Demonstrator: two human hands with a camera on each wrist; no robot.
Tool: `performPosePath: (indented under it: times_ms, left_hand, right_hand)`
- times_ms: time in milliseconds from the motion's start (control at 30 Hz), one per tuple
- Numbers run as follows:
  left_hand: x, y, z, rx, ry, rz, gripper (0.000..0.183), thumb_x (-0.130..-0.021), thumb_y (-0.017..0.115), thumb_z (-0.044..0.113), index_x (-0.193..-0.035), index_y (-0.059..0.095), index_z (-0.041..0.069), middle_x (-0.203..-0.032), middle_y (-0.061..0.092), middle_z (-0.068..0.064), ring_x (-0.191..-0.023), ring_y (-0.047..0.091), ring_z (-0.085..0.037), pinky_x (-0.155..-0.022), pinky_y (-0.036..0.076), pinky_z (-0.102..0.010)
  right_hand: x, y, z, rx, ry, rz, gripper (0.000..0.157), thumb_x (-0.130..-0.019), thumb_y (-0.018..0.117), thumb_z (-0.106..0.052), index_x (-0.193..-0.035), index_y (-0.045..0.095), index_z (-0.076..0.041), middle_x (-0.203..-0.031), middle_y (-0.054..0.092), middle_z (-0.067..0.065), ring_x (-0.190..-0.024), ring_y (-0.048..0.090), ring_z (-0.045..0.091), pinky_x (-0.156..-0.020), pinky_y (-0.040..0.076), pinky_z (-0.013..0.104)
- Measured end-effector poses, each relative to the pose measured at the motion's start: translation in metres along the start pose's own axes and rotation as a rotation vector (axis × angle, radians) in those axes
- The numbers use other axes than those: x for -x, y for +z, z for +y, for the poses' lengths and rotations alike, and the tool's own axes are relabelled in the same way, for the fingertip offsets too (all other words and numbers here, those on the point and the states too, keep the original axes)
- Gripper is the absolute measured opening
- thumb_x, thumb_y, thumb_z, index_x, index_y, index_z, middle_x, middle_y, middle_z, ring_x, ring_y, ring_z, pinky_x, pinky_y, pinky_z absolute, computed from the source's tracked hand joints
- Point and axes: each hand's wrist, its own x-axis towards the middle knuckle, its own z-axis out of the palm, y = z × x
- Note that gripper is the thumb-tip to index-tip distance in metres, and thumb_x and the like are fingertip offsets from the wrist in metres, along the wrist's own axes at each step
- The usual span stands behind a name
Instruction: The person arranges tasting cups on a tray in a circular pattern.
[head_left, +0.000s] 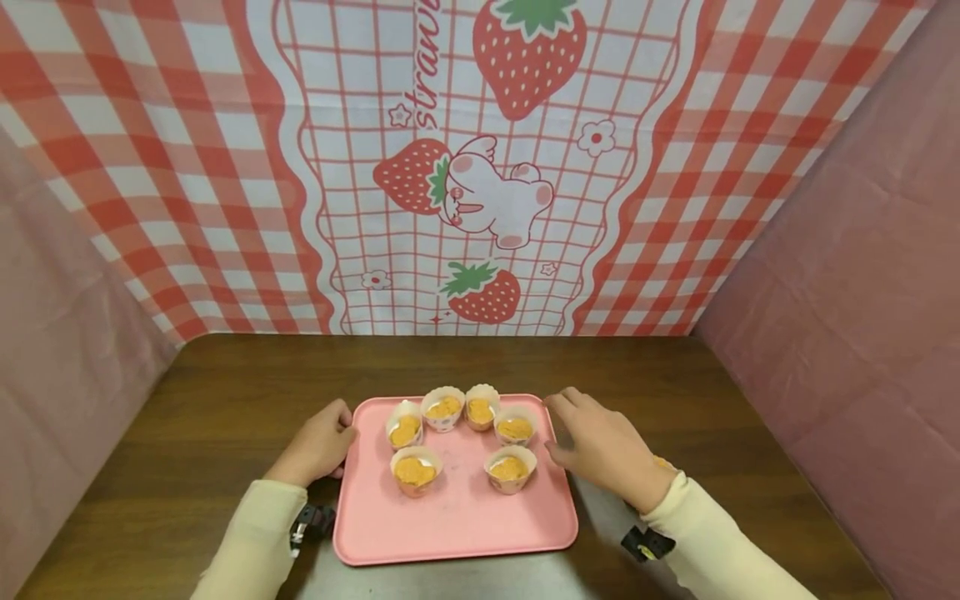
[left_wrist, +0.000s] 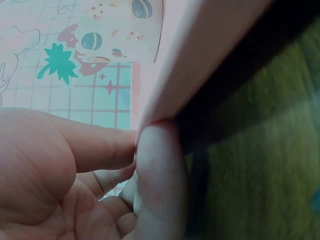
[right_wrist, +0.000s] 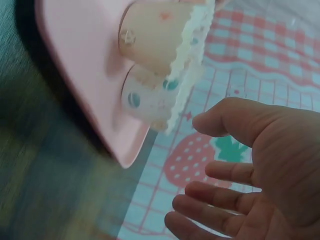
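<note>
A pink rectangular tray [head_left: 457, 529] lies on the table, bearing several paper muffin cups [head_left: 507, 483] with lumpy yellow-orange contents. The cups form an arch that is open toward the person. My left hand [head_left: 318, 442] is at the tray's left edge; the left wrist view shows its thumb and finger [left_wrist: 161, 175] pinching the rim. Beside the tray's upper right corner is my right hand [head_left: 603, 442], fingers spread and holding nothing. In the right wrist view its fingers [right_wrist: 215, 197] are apart from the tray and the printed cups [right_wrist: 150, 97].
The brown wooden table [head_left: 247, 375] extends around the tray. A strawberry-print cloth [head_left: 450, 208] hangs at the back, with pink cloth [head_left: 847, 250] on either side. Below the tray's front edge shows a grey surface [head_left: 465, 581].
</note>
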Motion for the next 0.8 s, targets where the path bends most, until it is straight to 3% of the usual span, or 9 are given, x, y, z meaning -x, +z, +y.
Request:
performPosePath:
  times_ms: [267, 567, 800]
  left_hand:
    - [0.001, 0.000, 0.000, 0.020, -0.002, -0.002, 0.005, -0.098, 0.054, 0.005, -0.100, 0.050, 0.002, -0.084, 0.062, -0.014, -0.055, 0.061, -0.019, -0.049, 0.054, -0.031]
    - [0.004, -0.002, 0.003, 0.011, 0.011, -0.007, 0.006, -0.099, 0.053, 0.006, -0.101, 0.050, 0.002, -0.084, 0.061, -0.013, -0.056, 0.061, -0.019, -0.049, 0.054, -0.031]
    - [0.004, -0.001, 0.003, 0.010, 0.006, -0.013, 0.006, -0.100, 0.053, 0.006, -0.101, 0.050, 0.002, -0.085, 0.061, -0.014, -0.057, 0.061, -0.019, -0.050, 0.054, -0.031]
  right_hand:
    - [0.005, -0.001, 0.029, -0.042, 0.190, -0.070, 0.059, -0.085, 0.082, -0.034, -0.132, 0.062, -0.006, -0.124, 0.064, 0.013, -0.103, 0.068, 0.029, -0.070, 0.057, 0.048]
    - [0.012, -0.006, 0.045, -0.035, 0.252, -0.113, 0.066, -0.083, 0.081, -0.042, -0.133, 0.061, -0.004, -0.125, 0.063, 0.016, -0.103, 0.067, 0.031, -0.074, 0.056, 0.053]
    - [0.018, -0.009, 0.056, -0.045, 0.302, -0.189, 0.072, -0.085, 0.079, -0.046, -0.138, 0.058, -0.002, -0.134, 0.060, 0.023, -0.115, 0.064, 0.039, -0.083, 0.054, 0.061]
